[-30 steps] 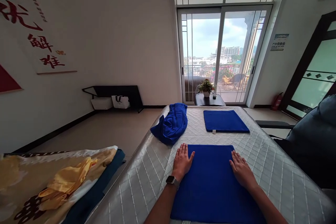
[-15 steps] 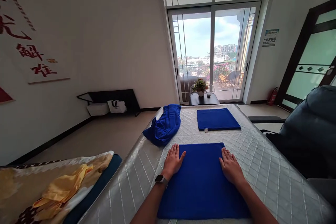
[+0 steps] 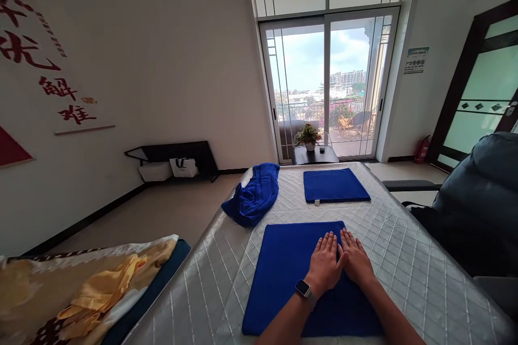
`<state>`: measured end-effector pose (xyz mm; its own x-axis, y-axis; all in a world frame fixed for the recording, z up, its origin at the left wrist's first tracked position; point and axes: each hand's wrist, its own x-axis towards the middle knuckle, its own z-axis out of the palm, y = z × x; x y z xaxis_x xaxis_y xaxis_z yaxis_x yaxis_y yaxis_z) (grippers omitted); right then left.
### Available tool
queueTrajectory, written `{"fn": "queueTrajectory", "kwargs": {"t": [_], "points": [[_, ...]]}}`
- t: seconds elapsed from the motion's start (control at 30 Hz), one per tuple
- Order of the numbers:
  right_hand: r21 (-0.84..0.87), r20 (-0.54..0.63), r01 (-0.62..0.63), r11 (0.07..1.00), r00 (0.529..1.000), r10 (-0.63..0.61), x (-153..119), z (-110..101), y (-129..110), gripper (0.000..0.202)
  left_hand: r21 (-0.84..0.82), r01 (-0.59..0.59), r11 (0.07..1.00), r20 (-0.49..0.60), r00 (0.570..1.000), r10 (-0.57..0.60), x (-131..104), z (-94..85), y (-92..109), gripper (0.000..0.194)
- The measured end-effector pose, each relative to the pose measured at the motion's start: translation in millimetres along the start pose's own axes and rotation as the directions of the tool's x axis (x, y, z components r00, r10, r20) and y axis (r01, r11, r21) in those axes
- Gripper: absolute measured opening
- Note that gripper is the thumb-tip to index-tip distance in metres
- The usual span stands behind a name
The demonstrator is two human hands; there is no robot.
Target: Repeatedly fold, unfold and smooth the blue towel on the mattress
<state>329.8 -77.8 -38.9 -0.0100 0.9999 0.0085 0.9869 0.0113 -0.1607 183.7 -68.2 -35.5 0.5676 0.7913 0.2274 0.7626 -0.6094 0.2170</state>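
A folded blue cloth (image 3: 279, 280) lies flat and square right in front of me. My left hand (image 3: 326, 264), with a watch on its wrist, rests palm down on the cloth, right of its middle, fingers stretched out. Beside it my right hand (image 3: 356, 256) lies flat along the cloth's right edge, the two thumbs meeting. Neither hand grips anything. Farther back is a second folded blue cloth (image 3: 335, 184) with a small white tag. A crumpled blue cloth (image 3: 254, 194) sits at the far left of the quilted silver surface (image 3: 210, 280).
Lower left, a patterned cover (image 3: 36, 291) carries a yellow cloth (image 3: 103, 285). A dark padded chair (image 3: 481, 199) stands at the right. Beyond the far edge, a potted plant (image 3: 309, 135) is on a small black table (image 3: 315, 156) before the glass sliding door (image 3: 299, 64).
My left hand has moved right across the cloth, from its left edge to beside my right hand. The right hand stays near the right edge. The view has shifted slightly.
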Motion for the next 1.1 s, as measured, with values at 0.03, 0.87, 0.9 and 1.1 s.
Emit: {"fn": "queueTrajectory", "kwargs": {"t": [0.03, 0.87, 0.9, 1.1], "points": [[-0.011, 0.001, 0.014, 1.000, 1.000, -0.014, -0.5, 0.1, 0.4, 0.062, -0.010, 0.006, 1.000, 0.001, 1.000, -0.006, -0.3, 3.4, 3.5, 0.066], [-0.063, -0.020, -0.035, 0.997, 0.999, 0.034, 5.6, 16.9, 6.2, 0.067, 0.161, 0.404, 0.900, -0.084, 0.915, -0.396, -110.5, -53.2, -146.9, 0.076], [-0.061, -0.025, -0.032, 0.998, 0.999, 0.031, 6.1, 18.1, 6.9, 0.068, 0.158, 0.402, 0.902, -0.089, 0.915, -0.393, -110.2, -51.8, -147.1, 0.077], [-0.086, -0.034, -0.033, 0.996, 0.999, 0.030, 5.2, 18.5, 7.9, 0.067, 0.127, 0.413, 0.902, -0.086, 0.910, -0.404, -109.6, -49.5, -145.5, 0.080]]}}
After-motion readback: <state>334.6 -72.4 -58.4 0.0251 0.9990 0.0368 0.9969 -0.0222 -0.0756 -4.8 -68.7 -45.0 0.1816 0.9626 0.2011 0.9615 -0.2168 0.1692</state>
